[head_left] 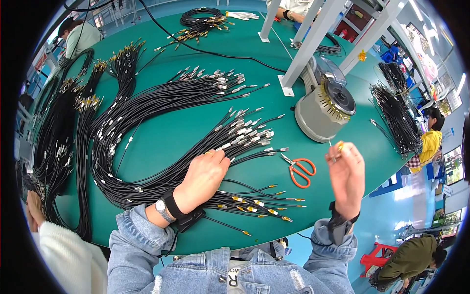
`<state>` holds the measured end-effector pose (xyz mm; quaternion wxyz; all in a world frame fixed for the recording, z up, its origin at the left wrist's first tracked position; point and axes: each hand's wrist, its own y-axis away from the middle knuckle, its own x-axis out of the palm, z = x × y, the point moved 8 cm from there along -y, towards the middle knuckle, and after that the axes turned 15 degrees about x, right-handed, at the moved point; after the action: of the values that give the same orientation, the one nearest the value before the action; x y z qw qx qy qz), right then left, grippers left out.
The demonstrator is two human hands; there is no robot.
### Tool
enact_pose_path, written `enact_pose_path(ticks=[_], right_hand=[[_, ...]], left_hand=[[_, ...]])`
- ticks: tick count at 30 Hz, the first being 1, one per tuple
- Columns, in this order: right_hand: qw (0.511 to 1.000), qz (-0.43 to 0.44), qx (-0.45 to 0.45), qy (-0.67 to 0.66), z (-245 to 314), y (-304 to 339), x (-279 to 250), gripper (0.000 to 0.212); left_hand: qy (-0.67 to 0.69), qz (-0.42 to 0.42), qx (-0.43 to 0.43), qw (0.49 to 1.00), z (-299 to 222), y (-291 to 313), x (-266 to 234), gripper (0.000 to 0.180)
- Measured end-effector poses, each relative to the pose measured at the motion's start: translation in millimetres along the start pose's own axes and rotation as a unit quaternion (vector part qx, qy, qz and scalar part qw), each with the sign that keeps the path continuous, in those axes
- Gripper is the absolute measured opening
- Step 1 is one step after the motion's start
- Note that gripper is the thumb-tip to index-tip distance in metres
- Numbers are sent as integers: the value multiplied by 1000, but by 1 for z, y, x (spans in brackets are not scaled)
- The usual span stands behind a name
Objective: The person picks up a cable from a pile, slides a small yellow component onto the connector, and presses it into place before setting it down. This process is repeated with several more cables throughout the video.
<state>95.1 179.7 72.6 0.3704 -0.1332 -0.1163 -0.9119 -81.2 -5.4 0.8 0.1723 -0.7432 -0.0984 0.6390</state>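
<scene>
My left hand (203, 179) is closed around black cables (171, 171) in a thick bundle that curves across the green table. White tags (249, 130) sit near the cable ends above this hand; ends with yellow tags (240, 199) fan out below it. Raised beside a round grey tape dispenser (313, 120), my right hand (346, 171) has its fingers curled together. A small yellow bit (340, 146) shows at those fingers, too small to make out for certain. Orange-handled snips (299, 171) lie between my hands, blades toward the upper left.
More black cable bundles lie at the left (54, 132), far middle (200, 19) and right (396, 112). White frame legs (306, 49) stand behind the dispenser. A black cord (220, 53) crosses the table. A person in a white sleeve (68, 255) works close by on my left.
</scene>
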Motion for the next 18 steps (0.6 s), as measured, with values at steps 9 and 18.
enact_pose_path(ticks=[9,18], right_hand=[[991,4,84,-101,-75,33,20,13],[993,-36,48,-101,-92,53,18,8]], left_hand=[[208,-63,-97,971,2,-9,-6,12],[366,-85,-57,925,-41,-68,-2,19]])
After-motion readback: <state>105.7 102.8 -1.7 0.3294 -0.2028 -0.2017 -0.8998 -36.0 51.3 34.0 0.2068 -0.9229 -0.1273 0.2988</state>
